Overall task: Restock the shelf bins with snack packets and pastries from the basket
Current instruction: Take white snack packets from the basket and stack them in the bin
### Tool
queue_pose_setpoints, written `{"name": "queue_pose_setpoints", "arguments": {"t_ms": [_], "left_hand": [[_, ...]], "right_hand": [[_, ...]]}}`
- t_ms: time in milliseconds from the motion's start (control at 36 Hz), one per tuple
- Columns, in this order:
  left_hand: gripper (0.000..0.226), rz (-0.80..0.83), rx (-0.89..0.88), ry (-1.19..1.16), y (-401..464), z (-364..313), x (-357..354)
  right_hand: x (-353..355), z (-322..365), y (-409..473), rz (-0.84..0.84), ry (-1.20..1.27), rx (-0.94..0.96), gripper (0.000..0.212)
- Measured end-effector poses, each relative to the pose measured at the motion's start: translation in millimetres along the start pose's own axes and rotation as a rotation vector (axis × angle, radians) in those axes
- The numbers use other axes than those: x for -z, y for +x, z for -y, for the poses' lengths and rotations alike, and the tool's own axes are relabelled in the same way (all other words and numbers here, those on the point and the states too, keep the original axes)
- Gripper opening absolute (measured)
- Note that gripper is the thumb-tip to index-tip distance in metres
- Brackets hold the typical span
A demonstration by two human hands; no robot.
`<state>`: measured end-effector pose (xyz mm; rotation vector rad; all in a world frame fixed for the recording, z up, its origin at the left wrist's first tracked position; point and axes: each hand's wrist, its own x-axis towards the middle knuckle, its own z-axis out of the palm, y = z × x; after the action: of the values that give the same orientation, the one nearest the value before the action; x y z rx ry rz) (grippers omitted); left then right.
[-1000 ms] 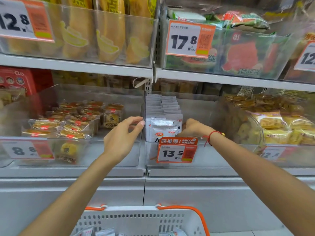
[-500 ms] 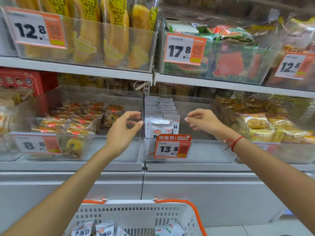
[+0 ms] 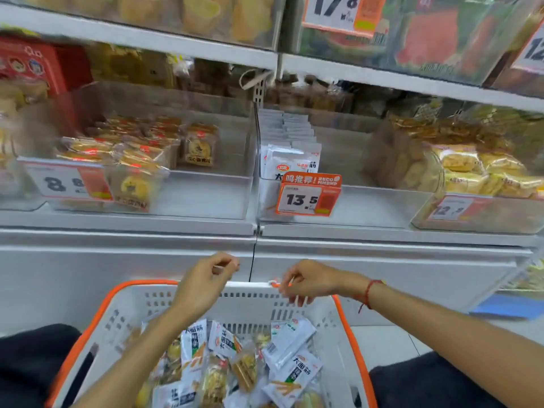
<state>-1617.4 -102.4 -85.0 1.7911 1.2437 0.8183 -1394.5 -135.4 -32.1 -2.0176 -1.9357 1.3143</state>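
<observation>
Both hands dropped from shelf bin to basket (image 3: pixel 123 316): left hand (image 3: pixel 203 282), right hand (image 3: pixel 309 282), each grip loosely curled, empty.

An orange price tag (image 3: pixel 307 195) on the middle bin is showing "13.5" beneath a header reading "鸣推荐!", and the tag (image 3: pixel 66 182) on the left bin is showing "8.8", partly blurred. A tag (image 3: pixel 338 10) on the upper shelf bin is displaying "17.8", while the tag (image 3: pixel 450 208) on the right bin is reading "12." with its last digit unclear. White snack packets (image 3: pixel 297 371) in the basket are bearing the characters "大面筋".
</observation>
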Motion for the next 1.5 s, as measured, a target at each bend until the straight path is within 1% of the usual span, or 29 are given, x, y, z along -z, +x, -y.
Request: {"name": "queue_pose_setpoints", "arguments": {"t_ms": [83,167,250,333,361,417,444,500,528,556,611,667,722,778,833,889,944,1000,1028,1083,1111,1167,1250,1306,1361,1389,1417,1444,1500], "left_hand": [[0.01,0.163,0.092,0.122,-8.9,34.4,-17.1],[0.018,0.342,0.155,0.288,-21.1,59.2,-33.3],[0.022,0.475,0.173,0.397,-34.2,77.0,-49.8],[0.028,0.631,0.142,0.514,-47.5,90.9,-69.0],[0.031,0.675,0.104,0.563,-51.9,94.7,-75.7],[0.041,0.741,-0.031,0.692,-59.8,102.6,-87.9],[0.047,0.76,-0.106,0.771,-63.5,105.1,-92.8],[0.053,0.779,-0.184,0.878,-67.9,107.7,-100.3],[0.051,0.786,-0.192,0.9,-68.6,109.0,-103.7],[0.047,0.791,-0.188,0.901,-68.6,108.9,-106.6],[0.039,0.811,-0.147,0.883,-67.7,109.6,-111.9],[0.038,0.827,-0.098,0.842,-67.1,111.1,-116.3],[0.041,0.795,-0.057,0.775,-66.6,110.9,-118.5],[0.042,0.747,0.026,0.659,-65.4,109.0,-120.2],[0.041,0.741,0.155,0.511,-61.4,103.3,-119.6],[0.035,0.823,0.304,0.36,-53.9,98.2,-116.9],[0.031,0.915,0.475,0.184,-47.8,91.5,-110.3],[0.038,0.971,0.699,-0.092,-44.7,84.2,-98.3],[0.04,0.985,0.756,-0.226,-42.8,83.4,-91.9],[0.033,0.931,0.745,-0.441,-39.3,82.7,-81.7],[0.03,0.858,0.715,-0.52,-37.0,78.5,-76.3],[0.032,0.701,0.664,-0.594,-29.7,68.4,-65.2],[0.031,0.563,0.508,-0.517,-17.5,45.9,-48.6],[0.03,0.465,0.394,-0.455,-10.8,26.9,-38.8],[0.028,0.318,0.295,-0.456,-4.7,6.1,-30.3],[0.027,0.244,0.249,-0.469,-2.3,-5.0,-26.5],[0.024,0.179,0.197,-0.476,-0.1,-15.4,-22.9],[0.022,0.124,0.148,-0.481,1.5,-26.1,-19.5],[0.02,0.034,0.056,-0.482,3.4,-46.9,-13.1]], "right_hand": [[-27.7,-20.9,22.9,0.105,-0.172,-0.079,0.019],[-55.1,-36.8,41.8,0.231,-0.291,-0.119,0.023],[-83.1,-48.6,53.9,0.321,-0.423,-0.116,0.029],[-114.6,-65.6,60.5,0.364,-0.644,-0.098,0.03],[-124.8,-71.6,59.2,0.382,-0.732,-0.099,0.024],[-140.3,-80.8,53.5,0.374,-0.898,-0.111,0.01],[-146.4,-84.8,50.6,0.353,-0.951,-0.104,0.017],[-153.5,-93.4,47.8,0.301,-1.003,-0.065,0.051],[-154.4,-96.4,47.7,0.265,-1.017,-0.04,0.059],[-154.8,-100.7,48.8,0.239,-1.024,-0.018,0.061],[-151.1,-106.1,50.0,0.238,-1.013,0.04,0.055],[-143.8,-108.7,50.4,0.26,-0.976,0.096,0.043],[-137.3,-109.8,51.8,0.282,-0.92,0.12,0.033],[-133.3,-107.2,53.3,0.301,-0.866,0.123,0.027],[-130.2,-99.0,53.6,0.348,-0.832,0.14,0.027],[-124.2,-84.5,51.1,0.395,-0.804,0.177,0.028],[-112.3,-67.5,47.8,0.376,-0.763,0.244,0.029],[-95.8,-50.3,44.2,0.325,-0.733,0.322,0.03],[-86.9,-42.3,41.5,0.296,-0.722,0.356,0.029],[-69.3,-29.8,34.6,0.243,-0.713,0.396,0.029],[-60.3,-24.9,30.5,0.219,-0.711,0.411,0.028],[-41.1,-15.5,21.1,0.157,-0.685,0.435,0.025],[-11.3,0.6,4.2,-0.009,-0.579,0.433,0.016],[8.1,9.4,-5.7,-0.192,-0.469,0.415,0.016],[26.2,17.0,-14.2,-0.372,-0.364,0.383,0.02],[34.7,19.5,-18.2,-0.411,-0.295,0.35,0.017],[42.2,21.4,-21.7,-0.399,-0.21,0.316,0.009],[48.1,24.6,-25.9,-0.365,-0.126,0.271,0.009],[55.8,30.8,-33.6,-0.297,-0.009,0.176,0.028]]}}
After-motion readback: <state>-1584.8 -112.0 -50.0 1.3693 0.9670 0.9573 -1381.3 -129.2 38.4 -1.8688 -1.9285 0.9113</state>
